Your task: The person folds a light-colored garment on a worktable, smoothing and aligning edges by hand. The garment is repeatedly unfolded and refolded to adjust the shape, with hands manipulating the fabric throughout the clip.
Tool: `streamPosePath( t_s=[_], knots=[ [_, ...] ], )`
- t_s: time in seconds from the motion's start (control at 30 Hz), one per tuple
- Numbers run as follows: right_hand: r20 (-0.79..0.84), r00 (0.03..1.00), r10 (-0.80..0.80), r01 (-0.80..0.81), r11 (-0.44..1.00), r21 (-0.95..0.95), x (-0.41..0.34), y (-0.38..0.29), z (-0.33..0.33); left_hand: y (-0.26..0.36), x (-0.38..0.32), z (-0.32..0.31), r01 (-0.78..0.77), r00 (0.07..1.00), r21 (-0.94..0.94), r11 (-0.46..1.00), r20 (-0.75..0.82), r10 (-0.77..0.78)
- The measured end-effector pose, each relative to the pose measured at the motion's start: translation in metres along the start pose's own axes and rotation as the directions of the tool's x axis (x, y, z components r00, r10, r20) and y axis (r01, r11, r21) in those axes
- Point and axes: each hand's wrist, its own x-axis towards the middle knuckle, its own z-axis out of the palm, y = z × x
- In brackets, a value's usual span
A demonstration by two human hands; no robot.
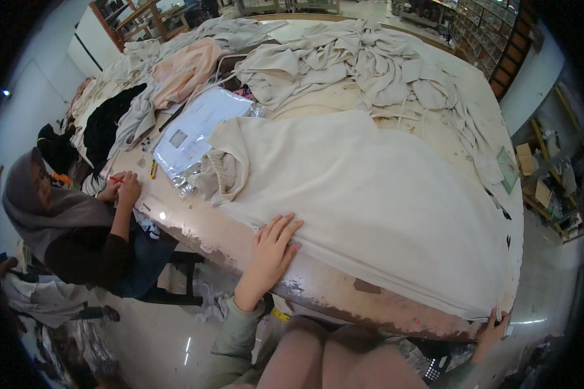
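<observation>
A long cream fabric garment (350,170) lies spread over the worn table (214,243). It has a gathered, elastic-like part (220,167) at its left end. My left hand (272,243) rests flat on its near edge, fingers spread, palm down. At the lower right, my right hand (494,327) is at the garment's far corner by the table's edge, with thumb and fingertips pinching the cloth. Just left of the garment is a printed sheet in clear plastic (199,126), partly beneath the gathered part.
Heaps of light grey cloth (370,58), peach cloth (187,68) and black cloth (109,121) cover the far side. A yellow cutter (154,169) lies near a seated co-worker (78,219), who holds a red pen-like item (117,179). A dark stool (190,277) stands below.
</observation>
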Motion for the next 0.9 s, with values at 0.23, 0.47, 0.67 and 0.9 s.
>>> streamPosePath(
  t_s=[0.23, 0.47, 0.67, 0.9],
  knots=[
    [-0.200, 0.963, -0.178, 0.225, 0.942, 0.250, -0.023, -0.158, -0.002, 0.035, -0.001, 0.008, -0.189, 0.981, -0.215, 0.958, -0.077, 0.177],
    [0.365, 0.385, -0.848, 0.495, 0.523, 0.693, -0.093, -0.307, 0.021, 0.111, 0.016, -0.001, -0.350, 0.898, -0.646, 0.679, -0.024, 0.440],
    [0.342, 0.638, -0.690, 0.105, 0.517, 0.849, -0.061, -0.330, 0.109, 0.092, 0.094, 0.024, 0.034, 0.968, -0.745, 0.666, 0.190, 0.163],
    [0.373, 0.727, -0.577, -0.028, 0.517, 0.855, -0.057, -0.321, 0.142, 0.091, 0.112, 0.070, -0.353, 0.933, -0.394, 0.849, -0.213, 0.289]
  ],
)
